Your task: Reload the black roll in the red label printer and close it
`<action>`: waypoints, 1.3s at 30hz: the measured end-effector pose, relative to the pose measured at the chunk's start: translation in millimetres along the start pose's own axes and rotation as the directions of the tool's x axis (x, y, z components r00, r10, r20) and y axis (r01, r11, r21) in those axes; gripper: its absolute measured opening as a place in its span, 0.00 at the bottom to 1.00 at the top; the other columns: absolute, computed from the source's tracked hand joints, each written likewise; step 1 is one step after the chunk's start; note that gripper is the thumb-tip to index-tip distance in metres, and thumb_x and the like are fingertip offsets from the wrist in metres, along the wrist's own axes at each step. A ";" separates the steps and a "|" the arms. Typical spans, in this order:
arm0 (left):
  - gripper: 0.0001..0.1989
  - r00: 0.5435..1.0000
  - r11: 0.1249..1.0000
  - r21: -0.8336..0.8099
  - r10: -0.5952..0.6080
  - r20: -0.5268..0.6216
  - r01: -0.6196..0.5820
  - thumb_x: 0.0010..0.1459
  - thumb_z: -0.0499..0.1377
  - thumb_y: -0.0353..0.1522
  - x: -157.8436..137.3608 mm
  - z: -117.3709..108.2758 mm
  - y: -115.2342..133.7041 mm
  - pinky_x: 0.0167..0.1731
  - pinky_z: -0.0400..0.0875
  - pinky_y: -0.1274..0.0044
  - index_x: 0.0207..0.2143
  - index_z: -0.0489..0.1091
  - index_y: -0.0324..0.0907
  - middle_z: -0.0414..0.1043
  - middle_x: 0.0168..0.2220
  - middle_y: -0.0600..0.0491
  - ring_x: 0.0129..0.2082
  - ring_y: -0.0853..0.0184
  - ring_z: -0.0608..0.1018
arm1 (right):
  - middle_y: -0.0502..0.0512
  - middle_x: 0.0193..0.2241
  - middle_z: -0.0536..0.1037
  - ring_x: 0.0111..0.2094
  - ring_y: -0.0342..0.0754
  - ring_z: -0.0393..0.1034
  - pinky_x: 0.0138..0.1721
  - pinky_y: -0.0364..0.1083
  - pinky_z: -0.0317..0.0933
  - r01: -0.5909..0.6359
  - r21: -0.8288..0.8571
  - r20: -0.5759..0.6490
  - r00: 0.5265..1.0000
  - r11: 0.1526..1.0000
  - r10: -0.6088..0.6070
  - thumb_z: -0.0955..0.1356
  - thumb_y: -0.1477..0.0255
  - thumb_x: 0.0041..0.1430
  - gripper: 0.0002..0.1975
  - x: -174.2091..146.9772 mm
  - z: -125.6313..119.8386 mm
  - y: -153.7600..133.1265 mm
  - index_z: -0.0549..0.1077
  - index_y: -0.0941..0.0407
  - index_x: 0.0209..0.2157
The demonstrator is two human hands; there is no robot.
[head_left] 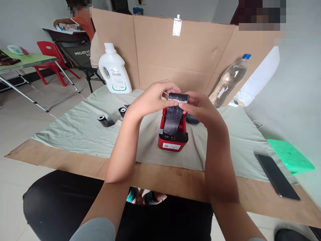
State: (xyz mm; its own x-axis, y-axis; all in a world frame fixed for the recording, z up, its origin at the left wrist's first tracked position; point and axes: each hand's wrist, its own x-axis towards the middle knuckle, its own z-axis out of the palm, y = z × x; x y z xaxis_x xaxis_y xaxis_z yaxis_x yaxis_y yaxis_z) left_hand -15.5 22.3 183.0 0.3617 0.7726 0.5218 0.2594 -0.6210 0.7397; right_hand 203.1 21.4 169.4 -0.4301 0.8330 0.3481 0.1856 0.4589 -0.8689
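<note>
Above a small red and black label printer (173, 146), a black roll of label tape (178, 97) is held up between both hands. My left hand (156, 97) grips the roll's left end, thumb in front and fingers behind. At the other end, my right hand (200, 105) pinches it the same way, with the two thumbs nearly meeting. A strip of black tape (173, 118) hangs from the roll down into the printer, whose lid stands open. Part of the printer's back and the fingers behind the roll are hidden.
Two small black rolls (102, 118) lie on the grey-green cloth (75, 124) at left. A white detergent jug (115, 72) and a clear bottle (229, 80) stand by the cardboard screen (175, 57). A phone (277, 175) lies at right. Someone in orange (84, 23) sits behind.
</note>
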 end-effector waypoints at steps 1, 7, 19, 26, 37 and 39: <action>0.09 1.000 0.999 -0.045 -0.017 -0.023 0.015 0.56 0.69 0.29 0.4 -0.8 -3.3 0.50 0.75 0.70 0.40 0.75 0.39 0.75 0.40 0.52 0.49 0.60 0.79 | 0.49 0.29 0.78 0.31 0.48 0.73 0.31 0.47 0.68 0.005 0.007 -0.019 1.000 1.000 -0.005 0.74 0.70 0.58 0.05 -0.9 0.3 2.3 0.79 0.54 0.38; 0.10 0.990 0.989 -0.086 -0.111 0.087 0.118 0.66 0.63 0.37 -0.8 -5.4 -8.9 0.43 0.77 0.73 0.38 0.75 0.37 0.72 0.33 0.53 0.39 0.65 0.81 | 0.50 0.33 0.79 0.37 0.52 0.76 0.39 0.53 0.72 0.042 0.042 -0.003 0.999 0.998 -0.041 0.76 0.71 0.57 0.11 -5.5 -2.4 4.5 0.79 0.52 0.42; 0.10 0.999 0.996 -0.080 -0.034 0.034 0.036 0.60 0.68 0.35 1.1 6.3 -11.6 0.41 0.77 0.73 0.42 0.75 0.39 0.74 0.32 0.54 0.39 0.63 0.81 | 0.46 0.27 0.73 0.29 0.45 0.71 0.31 0.46 0.68 0.112 0.080 -0.081 0.991 0.990 -0.106 0.77 0.60 0.57 0.15 -1.0 -4.6 8.8 0.76 0.49 0.43; 0.14 0.999 0.989 -0.148 -0.010 0.035 0.016 0.60 0.67 0.33 4.6 18.3 -13.6 0.41 0.77 0.74 0.48 0.73 0.42 0.76 0.38 0.54 0.40 0.65 0.82 | 0.46 0.26 0.71 0.26 0.44 0.69 0.27 0.45 0.66 0.062 0.120 -0.108 0.993 0.991 -0.049 0.77 0.59 0.56 0.17 -1.3 -9.1 12.7 0.76 0.50 0.43; 0.13 0.997 0.985 -0.157 -0.073 0.038 0.078 0.63 0.65 0.41 7.4 28.5 -13.9 0.38 0.78 0.74 0.43 0.73 0.40 0.76 0.32 0.54 0.36 0.66 0.82 | 0.49 0.37 0.77 0.35 0.46 0.73 0.30 0.44 0.68 0.100 0.122 -0.156 0.984 0.988 -0.081 0.77 0.59 0.55 0.18 -2.8 -8.3 10.7 0.75 0.50 0.44; 0.13 0.997 0.983 -0.167 -0.068 0.041 0.074 0.64 0.65 0.41 7.6 29.0 -14.6 0.37 0.78 0.74 0.42 0.73 0.40 0.76 0.31 0.54 0.34 0.66 0.81 | 0.50 0.38 0.77 0.34 0.46 0.72 0.30 0.44 0.68 0.088 0.132 -0.152 0.986 0.987 -0.068 0.77 0.60 0.55 0.18 -3.0 -8.5 10.6 0.74 0.49 0.44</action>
State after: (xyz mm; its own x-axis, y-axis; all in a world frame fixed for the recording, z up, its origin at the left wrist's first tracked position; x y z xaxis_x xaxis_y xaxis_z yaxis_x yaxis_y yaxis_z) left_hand 9.5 33.4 163.8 0.3801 0.8067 0.4525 0.1324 -0.5316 0.8366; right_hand 213.8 26.4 162.1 -0.3028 0.8372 0.4553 0.0287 0.4856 -0.8737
